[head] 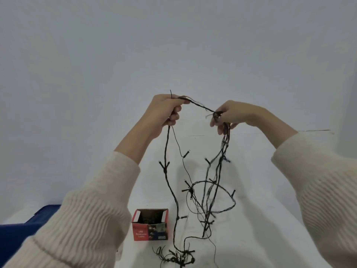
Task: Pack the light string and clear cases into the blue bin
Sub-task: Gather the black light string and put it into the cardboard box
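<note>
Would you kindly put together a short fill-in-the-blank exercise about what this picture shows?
The left hand and right hand hold the light string up above the ____ table.
The small box beside the hanging string is ____ in colour.
The box's top is ____.
The bin at the lower left is ____.
Missing words: white; red; open; blue.
</note>
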Tool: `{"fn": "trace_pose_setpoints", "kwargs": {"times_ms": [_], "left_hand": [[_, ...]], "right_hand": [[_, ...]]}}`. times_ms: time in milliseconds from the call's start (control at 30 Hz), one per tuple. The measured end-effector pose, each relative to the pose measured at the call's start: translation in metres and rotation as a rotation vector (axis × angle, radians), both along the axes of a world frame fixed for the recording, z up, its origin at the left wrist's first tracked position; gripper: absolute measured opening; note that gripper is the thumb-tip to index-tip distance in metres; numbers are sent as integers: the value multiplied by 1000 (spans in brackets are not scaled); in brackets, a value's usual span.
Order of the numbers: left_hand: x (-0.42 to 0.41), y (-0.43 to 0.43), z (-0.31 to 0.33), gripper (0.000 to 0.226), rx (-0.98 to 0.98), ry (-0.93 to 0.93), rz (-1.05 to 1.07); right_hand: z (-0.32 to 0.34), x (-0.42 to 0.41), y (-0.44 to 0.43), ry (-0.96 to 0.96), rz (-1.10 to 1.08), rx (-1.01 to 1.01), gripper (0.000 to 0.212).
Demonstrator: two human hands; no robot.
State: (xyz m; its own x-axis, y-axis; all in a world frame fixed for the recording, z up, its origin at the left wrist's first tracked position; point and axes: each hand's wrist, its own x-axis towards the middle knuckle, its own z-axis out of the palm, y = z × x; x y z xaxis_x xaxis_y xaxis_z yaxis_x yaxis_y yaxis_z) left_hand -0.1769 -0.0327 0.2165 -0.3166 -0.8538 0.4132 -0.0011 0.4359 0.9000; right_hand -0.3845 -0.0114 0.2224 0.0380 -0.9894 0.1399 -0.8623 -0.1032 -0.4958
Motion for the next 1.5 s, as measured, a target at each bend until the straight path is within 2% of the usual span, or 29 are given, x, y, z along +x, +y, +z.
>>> {"fn": "trace_pose_setpoints", "kwargs": {"times_ms": [67,133,233,367,500,567,633,767,933,1100,1267,1333,1433,1500], "left_hand": [[6,-3,-2,15,15,-20,24],[10,-6,-7,14,33,-73,37],[13,-10,-16,16,57,-152,31],[14,-12,-27,15,99,-310,-29],[11,-13,-52,13,77,-546,-133],[8,-16,-71,11,56,-537,-125],[5,-19,-92,14,34,-451,-82],[8,-24,-140,23,61,-372,7],[14,-36,-163,15,128,-502,40],[20,-44,-163,17,108,-656,90],[34,-51,-161,17,205,-445,198],[37,-50,-159,15,219,-427,212],[34,-42,-160,16,317,-417,50],[30,-38,-164,21,387,-357,-33]], "right_hand": [[-5,-7,-1,-213,-4,-80,19],[-8,-9,1,-403,35,-56,19],[-9,-7,4,-466,18,-37,18],[-8,-5,2,-614,11,-132,17],[-4,0,3,-743,8,-243,32],[-1,4,5,-755,-11,-297,38],[2,9,6,-764,-29,-334,39],[11,7,6,-907,-100,-426,37],[0,2,5,-707,-180,-454,46],[2,-1,3,-804,-203,-490,41],[0,-10,5,-676,-302,-514,44],[-3,-11,5,-674,-313,-507,44],[-6,-11,2,-683,-287,-475,39],[-11,-11,0,-608,-271,-410,31]]}}
